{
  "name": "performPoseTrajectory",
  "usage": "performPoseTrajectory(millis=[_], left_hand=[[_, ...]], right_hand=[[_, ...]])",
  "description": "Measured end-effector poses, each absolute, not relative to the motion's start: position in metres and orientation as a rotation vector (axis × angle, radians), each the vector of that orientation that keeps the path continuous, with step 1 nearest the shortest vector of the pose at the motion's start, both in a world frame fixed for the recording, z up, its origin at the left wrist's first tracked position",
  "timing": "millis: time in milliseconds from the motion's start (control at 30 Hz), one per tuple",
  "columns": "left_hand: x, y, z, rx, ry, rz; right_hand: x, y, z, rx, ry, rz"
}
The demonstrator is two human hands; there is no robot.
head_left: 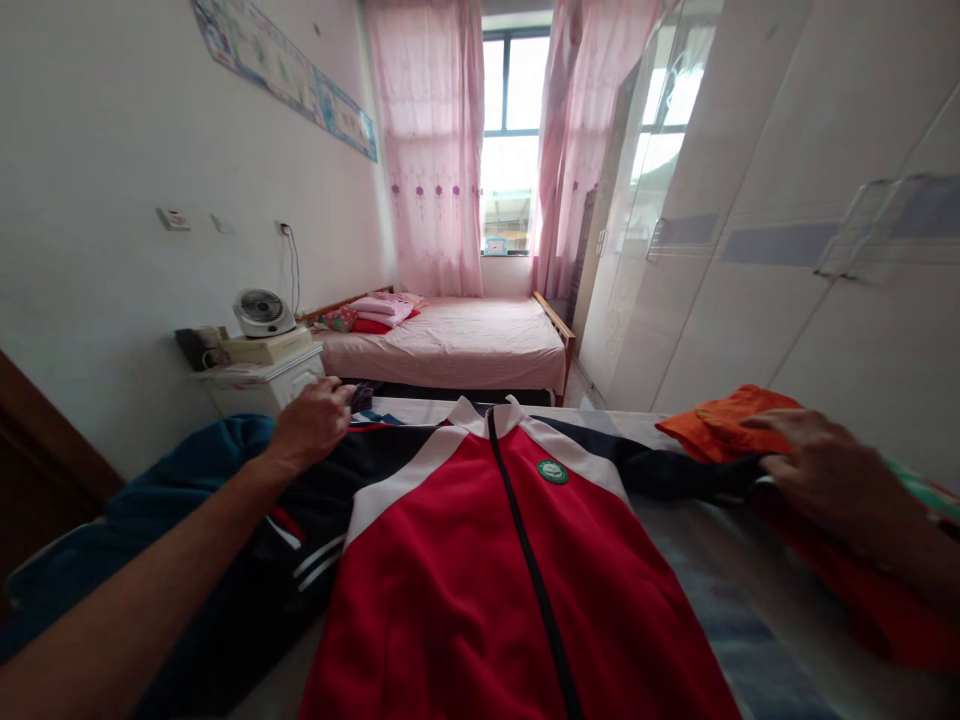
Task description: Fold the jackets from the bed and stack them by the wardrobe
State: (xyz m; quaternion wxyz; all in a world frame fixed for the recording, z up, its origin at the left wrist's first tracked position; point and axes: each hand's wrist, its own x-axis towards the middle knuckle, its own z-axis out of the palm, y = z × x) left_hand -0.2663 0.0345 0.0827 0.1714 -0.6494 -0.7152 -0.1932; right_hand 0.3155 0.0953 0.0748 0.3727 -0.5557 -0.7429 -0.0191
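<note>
In the head view, the red, white and dark jacket (450, 540) lies spread between the two hands, its collar pointing away from the person. The left hand (315, 420) has curled fingers beside one dark sleeve; whether it grips fabric I cannot tell. The right hand (825, 470) is at the other sleeve's end, forefinger extended, its hold on the cuff unclear. Orange cloth (716, 418) lies just beyond the right hand, blue cloth (180, 475) left of the left hand.
</note>
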Motion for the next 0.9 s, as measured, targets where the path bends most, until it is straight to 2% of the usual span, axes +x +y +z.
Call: performPoseTrajectory(millis=[67, 233, 467, 733, 900], left_hand=[[-0.255, 0.059, 0.065, -1.925, -2.049, -0.450], [-0.242, 0.105, 0.024, -1.948, -2.220, -0.201], [-0.255, 0.118, 0.005, -1.860, -2.345, -0.063], [-0.237, 0.138, 0.045, -1.826, -2.151, -0.313], [-0.218, 0.157, 0.034, -1.752, -2.141, -0.378]], right_hand=[[0.271, 0.110, 0.066, -1.597, -2.098, -0.210], [0.189, 0.169, 0.025, -1.750, -2.267, -0.021], [0.167, 0.216, -0.010, -1.907, -2.279, 0.146], [0.183, 0.212, 0.027, -1.868, -2.072, -0.230], [0.187, 0.208, 0.022, -1.914, -1.969, -0.433]])
